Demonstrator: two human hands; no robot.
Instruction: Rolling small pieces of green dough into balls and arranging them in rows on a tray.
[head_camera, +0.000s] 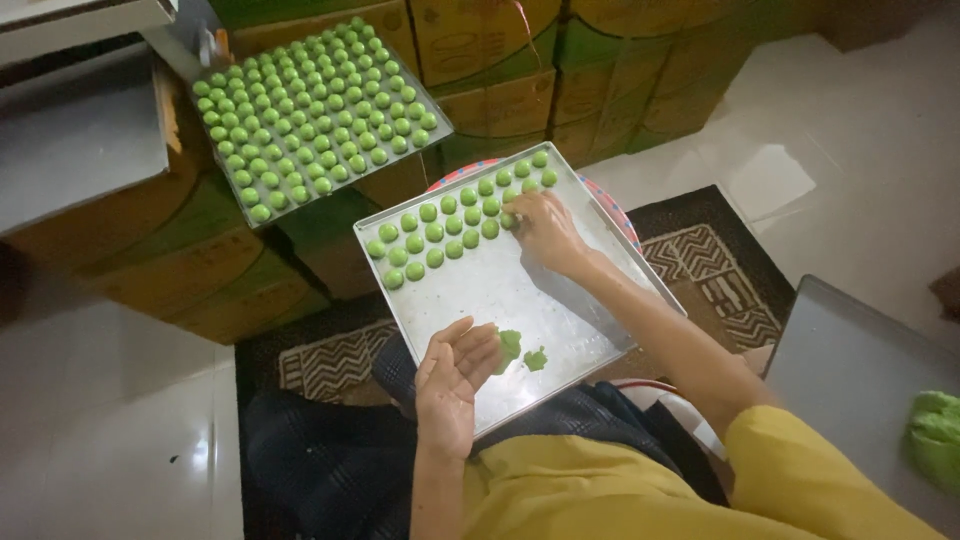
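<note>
— Green is everywhere on the left, yes? What is that?

— It is a full tray (437, 128) of small green dough balls (312, 112), in tidy rows. The tray rests on cardboard boxes (180, 262), well apart from the person's hands.

— And nearer to the person?

— The left hand (452, 378) lies at the near edge of a metal tray (500, 295) on the lap. The palm is turned up and the fingers are spread, not closed. A green dough piece (509, 347) sits at the fingertips, touching them, and a smaller green scrap (535, 359) lies just beside it on the tray.

— What is on the far part of this tray?

— A few rows of green balls (432, 232), filling only the far part.

— And the right hand?

— The right hand (546, 230) reaches to the end of these rows. Its fingertips are together on one ball (508, 220) there. I cannot tell if the ball is pinched or only touched.

— Further right?

— A patterned rug (700, 262) on the floor, then a grey surface (850, 370) with a green dough lump (936, 438) on it.
</note>
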